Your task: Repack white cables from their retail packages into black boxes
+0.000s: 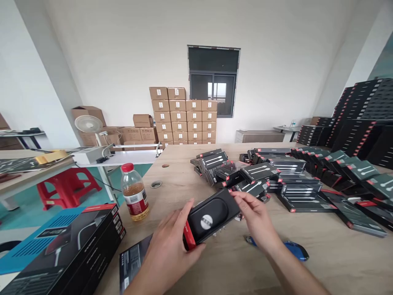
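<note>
A long black box point(216, 207) with an oval recess, a round white sticker and a red end band is tilted above the table. My left hand point(168, 246) is closed around its near end, thumb below and fingers above. At the far end, the thumb and fingertips of my right hand point(253, 215) pinch the corner edge; exactly what they grip there is partly hidden. Below my left hand lies a flat dark printed box point(132, 262), partly covered. A blue utility knife point(294, 250) rests on the table beneath my right forearm.
A bottle with a red cap point(134, 196) stands left, beside a stack of printed boxes point(102, 241). Many black cable boxes point(259, 172) lie piled across the table's far middle and right. Tall stacks of black boxes point(353, 131) rise at right; cartons point(178, 116) stand by the wall.
</note>
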Tool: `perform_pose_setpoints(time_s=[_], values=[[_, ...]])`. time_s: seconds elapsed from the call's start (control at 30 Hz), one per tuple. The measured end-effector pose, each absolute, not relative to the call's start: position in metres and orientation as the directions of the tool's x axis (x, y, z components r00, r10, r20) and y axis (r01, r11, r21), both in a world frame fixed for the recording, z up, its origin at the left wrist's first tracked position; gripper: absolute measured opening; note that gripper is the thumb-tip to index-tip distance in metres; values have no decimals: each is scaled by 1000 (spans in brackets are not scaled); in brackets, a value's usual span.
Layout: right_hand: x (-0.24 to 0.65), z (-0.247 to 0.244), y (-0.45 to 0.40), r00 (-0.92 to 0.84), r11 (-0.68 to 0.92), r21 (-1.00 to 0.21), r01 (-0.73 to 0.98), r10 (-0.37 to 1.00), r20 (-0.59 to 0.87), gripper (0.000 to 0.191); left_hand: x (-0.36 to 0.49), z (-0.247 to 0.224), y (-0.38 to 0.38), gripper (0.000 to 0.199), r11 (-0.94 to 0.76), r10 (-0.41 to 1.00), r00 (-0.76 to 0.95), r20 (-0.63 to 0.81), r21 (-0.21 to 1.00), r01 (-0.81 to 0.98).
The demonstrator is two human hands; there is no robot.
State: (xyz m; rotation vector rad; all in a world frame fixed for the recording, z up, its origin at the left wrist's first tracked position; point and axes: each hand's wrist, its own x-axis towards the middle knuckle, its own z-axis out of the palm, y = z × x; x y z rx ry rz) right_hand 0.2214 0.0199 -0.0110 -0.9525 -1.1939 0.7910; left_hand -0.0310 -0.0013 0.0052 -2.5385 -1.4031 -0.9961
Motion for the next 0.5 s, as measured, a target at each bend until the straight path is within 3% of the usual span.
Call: perform_pose_setpoints(time_s=[0.1, 0.23, 0.4, 0.5], values=[[193, -10, 7, 38, 493, -870, -6, 869, 493, 24, -31, 7, -2, 99, -628, 688, 409, 599, 210, 749], [172, -12, -6, -146, 518, -854, -42, 843, 518, 28, -30, 12, -3, 93, -684, 637, 453, 624, 186, 705], [170, -7, -8, -182, 388, -904, -180, 890, 418, 30, -29, 13, -6, 77, -719, 609, 538, 583, 121, 684], [171, -2, -7, -119, 391, -884, -257, 895, 430, 26, -26, 13, -10, 64, -733, 599, 548, 585, 125, 668]])
